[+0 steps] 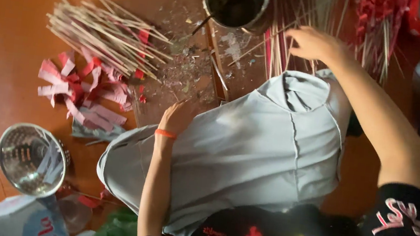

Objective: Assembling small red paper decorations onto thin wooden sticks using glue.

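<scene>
Two hands at a craft floor, seated person in grey trousers.
Right hand (pixel 312 44): fingers curled onto thin bamboo sticks (pixel 292 16) beside dark-filled steel pot (pixel 236 1). Left hand (pixel 175 118): resting by knee, grip cannot be told. Pink paper strips (pixel 82 91) lie left.

Grey cloth (pixel 249 144), pink paper strips (pixel 82 94), orange wristband (pixel 165 133).

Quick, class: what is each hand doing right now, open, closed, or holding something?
Left hand: rests at the edge of the grey cloth; grip cannot be told.
Right hand: fingers curled, reaching into the thin sticks; hold cannot be told.
</scene>
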